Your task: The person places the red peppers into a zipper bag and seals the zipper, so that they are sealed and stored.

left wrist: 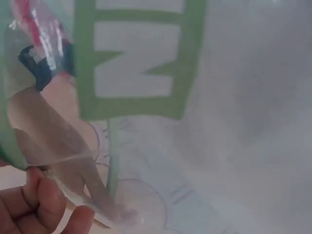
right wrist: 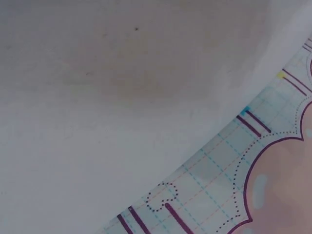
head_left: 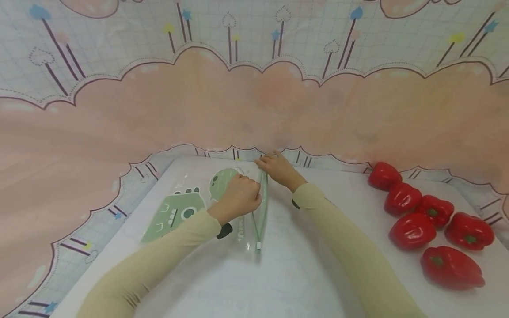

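A clear zip bag with green monster prints lies across the white table, its green-edged mouth facing right. A white zip slider sits at the mouth's near end. My left hand, fingers curled, grips the bag by the mouth's edge, about midway along. In the left wrist view, the left fingers pinch the clear film beside the green strip. My right hand holds the far end of the mouth with its fingertips, and shows through the film in that view. The right wrist view does not show this hand.
Several red bell peppers lie in a group on the right side of the table. A patterned pink and white cloth hangs behind the table and runs along its left edge.
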`<state>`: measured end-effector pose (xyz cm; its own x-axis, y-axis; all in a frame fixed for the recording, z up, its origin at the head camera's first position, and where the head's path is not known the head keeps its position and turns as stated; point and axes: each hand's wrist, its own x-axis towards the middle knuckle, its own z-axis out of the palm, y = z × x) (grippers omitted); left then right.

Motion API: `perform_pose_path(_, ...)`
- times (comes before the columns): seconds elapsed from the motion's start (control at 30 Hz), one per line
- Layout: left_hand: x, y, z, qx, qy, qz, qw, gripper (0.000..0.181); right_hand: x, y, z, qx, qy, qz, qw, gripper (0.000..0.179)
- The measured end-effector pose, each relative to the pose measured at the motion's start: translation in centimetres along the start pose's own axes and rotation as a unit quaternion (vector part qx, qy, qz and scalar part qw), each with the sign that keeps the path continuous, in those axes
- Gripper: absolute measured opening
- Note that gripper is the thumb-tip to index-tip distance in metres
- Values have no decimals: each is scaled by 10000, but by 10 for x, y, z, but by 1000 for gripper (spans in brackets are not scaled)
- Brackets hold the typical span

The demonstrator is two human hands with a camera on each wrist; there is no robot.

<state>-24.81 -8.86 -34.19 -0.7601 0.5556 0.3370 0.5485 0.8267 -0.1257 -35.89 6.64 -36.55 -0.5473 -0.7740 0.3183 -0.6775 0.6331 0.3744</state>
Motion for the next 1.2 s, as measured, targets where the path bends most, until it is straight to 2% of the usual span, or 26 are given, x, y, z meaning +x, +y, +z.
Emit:
perform_pose_path(0.17, 0, 1, 4, -237, 427, -109, 9987, 25, -5, 6, 4, -427, 800, -298, 9954, 15)
perform_pose_path(0.27, -1, 1, 3, -158, 651, -142, 9977, 23, -7, 9, 6, -570, 1146, -427, 9909, 11)
perform_pose_path(0.37, 0, 0, -1, 68, 560, -216, 9982, 24, -8, 11, 7, -586, 1314, -469, 9885, 12)
perform_pose_path(0.43, 2, -1, -3, 206, 408, -270, 9986, 25, -7, 12, 7, -511, 1342, -455, 9886, 13)
perform_pose_path(0.53, 5, -1, -4, 252, 349, -349, 9985, 25, -8, 11, 5, -328, 1387, -345, 9892, 12)
perform_pose_path(0.63, 7, -3, -4, 298, 663, -387, 9966, 23, -11, 10, 1, -113, 1505, -60, 9885, 16)
perform_pose_path(0.77, 5, -3, -3, 461, 1368, -340, 9889, 17, -18, 10, -3, -121, 1556, 374, 9870, 29)
perform_pose_path(0.83, 3, -3, -4, 504, 1642, -270, 9848, 12, -21, 11, -3, -178, 1509, 448, 9874, 24)
perform_pose_path(0.9, 2, -2, -5, 468, 1769, -187, 9829, 8, -24, 13, -3, -215, 1430, 445, 9885, 16)
perform_pose_path(0.97, 1, -1, -6, 433, 1770, -93, 9832, 11, -25, 14, -3, -158, 1320, 392, 9904, 10)
perform_pose_path(1.07, 2, 0, -8, 407, 1650, 55, 9854, 14, -26, 14, -3, -73, 1170, 325, 9926, 13)
perform_pose_path(1.2, 4, 0, -8, 615, 1444, 266, 9872, 16, -27, 14, -4, -60, 1094, 266, 9936, 16)
